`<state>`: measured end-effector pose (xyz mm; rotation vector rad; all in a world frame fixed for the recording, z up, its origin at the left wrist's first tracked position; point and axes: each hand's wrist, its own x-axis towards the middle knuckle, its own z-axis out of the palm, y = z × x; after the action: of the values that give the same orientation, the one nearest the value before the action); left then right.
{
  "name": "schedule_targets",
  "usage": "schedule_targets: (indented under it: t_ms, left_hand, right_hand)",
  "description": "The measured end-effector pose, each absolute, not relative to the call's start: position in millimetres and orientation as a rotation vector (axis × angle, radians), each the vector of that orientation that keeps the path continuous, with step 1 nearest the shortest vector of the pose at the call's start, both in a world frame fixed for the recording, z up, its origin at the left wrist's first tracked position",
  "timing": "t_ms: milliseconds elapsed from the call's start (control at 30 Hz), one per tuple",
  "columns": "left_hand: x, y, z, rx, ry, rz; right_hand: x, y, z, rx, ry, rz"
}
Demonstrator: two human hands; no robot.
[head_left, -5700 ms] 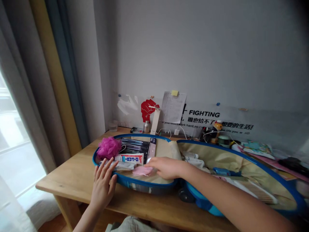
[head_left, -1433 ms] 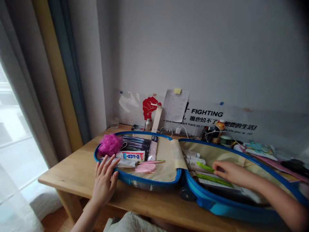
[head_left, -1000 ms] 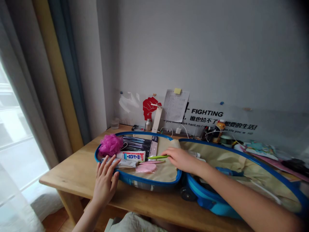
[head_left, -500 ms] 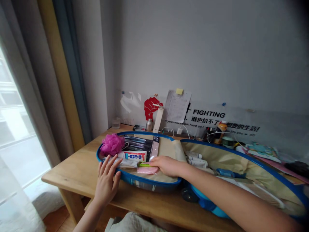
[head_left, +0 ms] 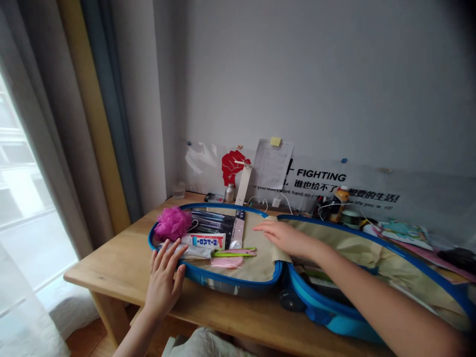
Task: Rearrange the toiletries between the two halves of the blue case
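Observation:
A blue suitcase (head_left: 238, 284) with beige lining lies opened out on the wooden table. My left hand (head_left: 166, 271) rests with fingers spread on the near rim of its left half, touching a white tube or packet (head_left: 197, 251). Over the fabric flap near the hinge hovers my right hand (head_left: 280, 235), fingers stretched out and holding nothing. In the left half are a pink bath puff (head_left: 173, 223), a toothpaste box (head_left: 206, 241), a dark pack of slim items (head_left: 211, 221), green and pink toothbrush-like sticks (head_left: 238, 252) and a pink wrapped item (head_left: 226, 262).
My right forearm hides much of the suitcase's right half. Behind it stand an orange bottle (head_left: 340, 202) and a green-lidded jar (head_left: 350, 217). A white lamp (head_left: 243, 184), a small silver bottle (head_left: 229, 192) and a clear cup (head_left: 178, 190) line the wall. Curtains hang left.
My right hand has let go of the green stick and moved right and up toward the hinge. The green and pink sticks now lie in the left half. My left hand stays put.

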<state>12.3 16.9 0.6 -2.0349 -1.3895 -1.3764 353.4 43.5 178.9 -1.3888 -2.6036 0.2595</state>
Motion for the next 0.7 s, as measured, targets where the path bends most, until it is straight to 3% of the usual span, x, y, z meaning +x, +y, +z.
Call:
schedule_targets:
  t_ms: [133, 333, 700]
  left_hand:
    - [13, 17, 2, -2.024, -1.378, -1.374]
    - [10, 18, 0, -2.025, -1.348, -1.366]
    - [10, 18, 0, -2.018, -1.33, -1.374]
  right_hand:
    - [407, 24, 193, -1.685, -2.47, 0.332]
    - [471, -6, 165, -2.131, -2.374, 0.323]
    - [492, -24, 140, -2.344, -2.277, 0.292]
